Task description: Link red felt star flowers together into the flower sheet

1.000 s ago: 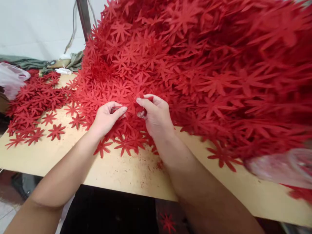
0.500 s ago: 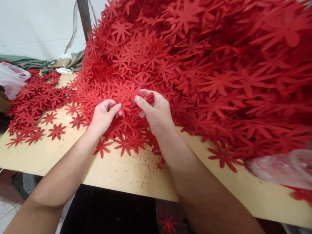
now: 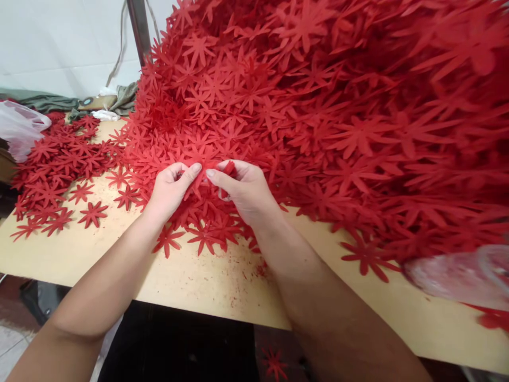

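Left hand [image 3: 169, 191] at the centre of the frame: thumb and fingers pinched close on a red flower cut-out [image 3: 199, 183], which we place between the two hands, in front of the big heap. Right hand [image 3: 248, 191], just right of centre: fingers curled around a folded red piece [image 3: 229, 168], thumb tip pointing at the cut-out; whether it touches, we can't tell. Change: half a second ago the right hand sat farther right; now it has come in, leaving only a narrow gap between the thumbs. Left hand barely shifted. We read this as both hands working on the same cut-out.

Outward: big heap of red flower cut-outs [image 3: 254, 95] fills the upper middle and right. Smaller, darker pile [image 3: 67, 159] at the left, loose ones below it. Pale yellowish tabletop [image 3: 175, 281], red crumbs [image 3: 238, 281] between the forearms. Translucent plastic bag [image 3: 24, 130] at the left edge; blurry clear plastic item [image 3: 449, 273] lower right.

Room: white wall [image 3: 59, 42] upper left, dark post [image 3: 138, 29], olive cloth [image 3: 51, 101] below. One stray flower [image 3: 274, 363] at bottom centre, below the table edge.
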A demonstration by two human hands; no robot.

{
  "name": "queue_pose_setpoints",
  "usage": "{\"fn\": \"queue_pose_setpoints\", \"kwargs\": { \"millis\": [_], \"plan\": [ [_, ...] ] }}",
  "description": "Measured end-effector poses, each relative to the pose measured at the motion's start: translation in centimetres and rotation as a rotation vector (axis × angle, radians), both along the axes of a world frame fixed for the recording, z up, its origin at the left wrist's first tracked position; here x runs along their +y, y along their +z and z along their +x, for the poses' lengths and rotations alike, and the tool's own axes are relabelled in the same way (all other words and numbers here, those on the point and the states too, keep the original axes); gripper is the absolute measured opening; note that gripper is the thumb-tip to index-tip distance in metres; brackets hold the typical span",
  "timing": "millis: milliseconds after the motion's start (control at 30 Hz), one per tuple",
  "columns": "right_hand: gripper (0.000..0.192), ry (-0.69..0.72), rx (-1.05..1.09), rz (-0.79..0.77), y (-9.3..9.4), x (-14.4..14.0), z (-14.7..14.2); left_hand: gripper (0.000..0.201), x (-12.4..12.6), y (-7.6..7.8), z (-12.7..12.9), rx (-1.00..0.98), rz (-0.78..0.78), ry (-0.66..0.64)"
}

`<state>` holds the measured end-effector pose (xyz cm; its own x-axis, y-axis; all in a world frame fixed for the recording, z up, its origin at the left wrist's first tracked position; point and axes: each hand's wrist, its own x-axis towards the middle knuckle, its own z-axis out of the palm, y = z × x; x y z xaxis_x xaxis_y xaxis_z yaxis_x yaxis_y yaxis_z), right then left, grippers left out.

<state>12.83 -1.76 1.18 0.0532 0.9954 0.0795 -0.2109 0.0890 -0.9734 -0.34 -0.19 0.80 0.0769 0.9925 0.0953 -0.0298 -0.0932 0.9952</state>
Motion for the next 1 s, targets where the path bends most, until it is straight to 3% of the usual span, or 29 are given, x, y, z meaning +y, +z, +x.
{"fn": "queue_pose_setpoints", "kwargs": {
  "millis": [200,367,467,567,700,767,900,1000],
  "plan": [
    [0.027,-0.107,0.016,-0.043,-0.4,0.6,0.6,0.037,0.3,-0.1,-0.4,-0.092,0.022,-0.13],
    [0.039,-0.159,0.062,-0.04,-0.8,1.2,1.1,0.028,0.6,0.1,-0.9,-0.088,0.035,-0.091],
    [0.045,-0.08,0.048,-0.062,-1.1,1.5,1.3,0.021,1.1,-0.2,-1.2,-0.009,0.047,-0.017],
    [0.044,0.029,0.064,-0.084,-1.2,1.5,1.3,0.015,1.7,-1.0,-1.7,0.191,0.153,0.114],
    [0.033,0.099,0.137,-0.117,-1.1,1.3,1.2,0.03,2.2,-1.4,-2.5,0.513,0.398,0.36],
    [0.024,0.098,0.116,-0.111,-1.2,1.2,1.0,0.033,1.9,-1.1,-2.6,0.579,0.486,0.393],
    [0.026,0.061,0.001,-0.05,-1.4,1.0,0.3,0.021,0.4,-0.3,-1.5,0.514,0.547,0.219],
    [0.035,0.066,-0.05,0.004,-1.5,0.7,-0.1,0.023,-0.6,0.1,-0.4,0.343,0.413,0.067]
  ]
}}
